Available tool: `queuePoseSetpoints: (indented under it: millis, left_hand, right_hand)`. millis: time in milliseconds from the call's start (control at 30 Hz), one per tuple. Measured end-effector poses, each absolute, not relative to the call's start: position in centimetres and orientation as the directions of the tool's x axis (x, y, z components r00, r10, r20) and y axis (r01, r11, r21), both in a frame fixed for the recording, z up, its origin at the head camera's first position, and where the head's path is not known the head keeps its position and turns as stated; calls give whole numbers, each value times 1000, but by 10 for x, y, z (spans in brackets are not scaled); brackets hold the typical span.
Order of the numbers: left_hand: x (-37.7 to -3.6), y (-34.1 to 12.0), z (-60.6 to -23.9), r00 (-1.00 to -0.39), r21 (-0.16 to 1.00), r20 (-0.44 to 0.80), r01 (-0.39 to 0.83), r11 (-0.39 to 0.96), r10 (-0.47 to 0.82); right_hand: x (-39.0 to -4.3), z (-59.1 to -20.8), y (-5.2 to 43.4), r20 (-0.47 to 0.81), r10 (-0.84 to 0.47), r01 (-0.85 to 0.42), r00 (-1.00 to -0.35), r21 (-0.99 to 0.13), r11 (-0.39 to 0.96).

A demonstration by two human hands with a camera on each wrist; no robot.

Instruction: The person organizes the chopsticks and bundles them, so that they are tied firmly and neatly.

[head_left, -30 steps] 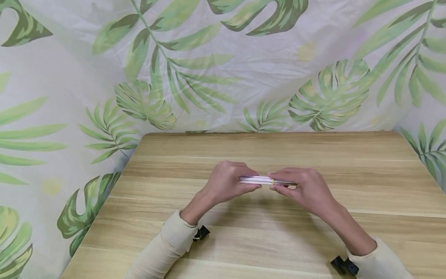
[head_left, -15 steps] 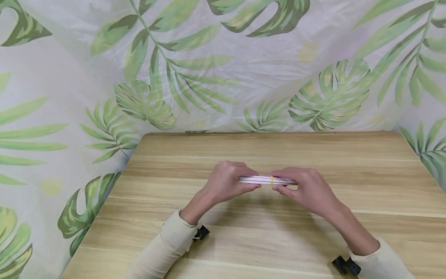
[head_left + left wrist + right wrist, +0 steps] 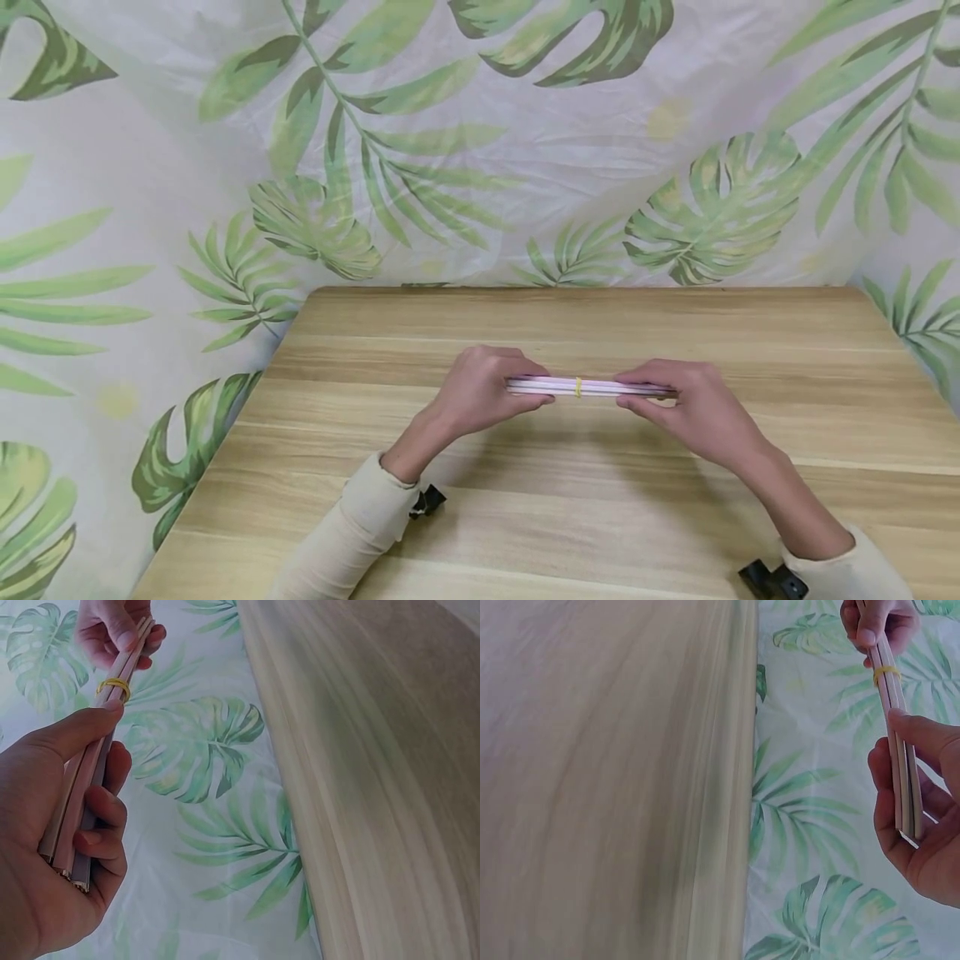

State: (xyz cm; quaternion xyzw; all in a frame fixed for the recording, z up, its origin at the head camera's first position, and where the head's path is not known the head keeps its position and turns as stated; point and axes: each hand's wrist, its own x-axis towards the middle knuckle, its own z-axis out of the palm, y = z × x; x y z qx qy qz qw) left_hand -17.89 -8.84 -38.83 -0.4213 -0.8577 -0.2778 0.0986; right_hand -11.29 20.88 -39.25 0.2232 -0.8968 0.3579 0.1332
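A bundle of thin pale sticks is held level above the wooden table, with a yellow rubber band round its middle. My left hand grips the left end; the left wrist view shows fingers and thumb curled round the sticks, with the band just past the thumb. My right hand pinches the right end between thumb and fingers. In the right wrist view the sticks run up to the band, and the stick ends lie in the right hand.
A leaf-printed cloth hangs behind the table and drapes down both sides. Small black clips sit at both cuffs, one at the left and one at the right. The table's far edge runs close to the cloth.
My right hand has slid rightward along the sticks, away from the yellow band to the right end. More of the bundle now shows between the hands. The left hand has stayed put.
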Motion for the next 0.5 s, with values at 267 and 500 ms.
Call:
queuePoseSetpoints:
  millis: [267, 500]
  left_hand:
    - [-181, -96, -391, -626, 405, 367, 773, 488, 688]
    - [-186, -106, -391, -612, 468, 317, 766, 441, 725]
  right_hand:
    - [-108, -397, 225, 384, -290, -474, -877, -591, 653]
    - [-107, -398, 233, 389, -298, -484, -872, -586, 650]
